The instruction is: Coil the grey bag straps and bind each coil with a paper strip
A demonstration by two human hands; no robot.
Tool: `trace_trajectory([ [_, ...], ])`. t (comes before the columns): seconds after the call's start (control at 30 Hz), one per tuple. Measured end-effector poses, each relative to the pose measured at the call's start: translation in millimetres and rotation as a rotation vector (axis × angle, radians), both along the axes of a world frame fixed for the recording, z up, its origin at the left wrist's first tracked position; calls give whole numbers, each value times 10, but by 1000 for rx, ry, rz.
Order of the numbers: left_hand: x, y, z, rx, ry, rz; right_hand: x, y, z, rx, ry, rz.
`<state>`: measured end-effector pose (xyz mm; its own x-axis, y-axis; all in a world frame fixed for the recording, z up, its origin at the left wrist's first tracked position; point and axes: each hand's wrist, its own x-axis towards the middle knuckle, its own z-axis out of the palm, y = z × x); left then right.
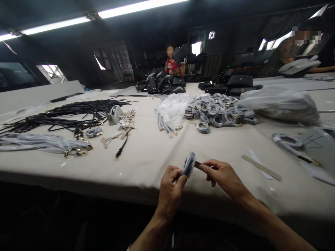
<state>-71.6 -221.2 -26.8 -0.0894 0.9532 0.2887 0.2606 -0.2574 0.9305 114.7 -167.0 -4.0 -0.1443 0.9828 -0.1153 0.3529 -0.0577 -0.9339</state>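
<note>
1. the left hand (170,188) closes around a small plastic-wrapped strap coil (188,164), held upright above the cream table cloth (146,164).
2. the right hand (222,177) pinches a tan strip (198,164), lying sideways, its end against the coil, nearer this hand.

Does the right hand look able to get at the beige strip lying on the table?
Probably yes: nothing stands between the right hand and the beige strip on the cloth-covered table, though that hand now pinches a small brown tab.

Black coiled strap (188,164) — tan tab (198,164), cream tablecloth (146,164)
</note>
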Motion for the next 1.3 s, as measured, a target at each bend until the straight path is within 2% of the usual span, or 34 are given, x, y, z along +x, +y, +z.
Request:
trace_trajectory([
  [0.13, 71, 21, -54, 58, 26, -14, -76, -78, -69, -12, 235, 153],
  [0.23, 95, 29, -110, 161, 76, -40, -122, -175, -151, -188, 478, 263],
  [0.37, 105, 21, -237, 231, 165, -81, -133, -284, -279, -354, 683, 196],
  [0.43, 128, 25, -296, 161, 149, -18, -137, -322, -325, -404, 730, 112],
  [0.53, 176, 52, -312, -74, 6, 122, -147, -361, -359, -460, 781, 21],
  [0.6, 201, 81, -272, -163, -73, 117, -154, -376, -369, -463, 822, -3],
  [0.63, 208, 95, -245, -153, -86, 84, -159, -382, -373, -453, 837, -12],
  [0.73, 209, 130, -182, -52, -56, -43, -175, -406, -391, -394, 809, -78],
  [0.8, 207, 149, -174, -50, -62, -121, -174, -446, -414, -342, 762, -136],
  [1.0, 235, 260, -162, -279, -119, -276, -36, -715, -601, -160, 576, -302],
  [1.07, 241, 321, -135, -291, -68, -283, 48, -782, -700, -25, 465, -231],
  [1.17, 246, 390, -120, -249, 30, -283, 171, -766, -797, 222, 210, -34],
  [1.23, 256, 404, -138, -213, 94, -275, 231, -676, -769, 390, -31, 87],
  [1.3, 277, 398, -171, -144, 180, -249, 263, -549, -657, 553, -248, 199],
])
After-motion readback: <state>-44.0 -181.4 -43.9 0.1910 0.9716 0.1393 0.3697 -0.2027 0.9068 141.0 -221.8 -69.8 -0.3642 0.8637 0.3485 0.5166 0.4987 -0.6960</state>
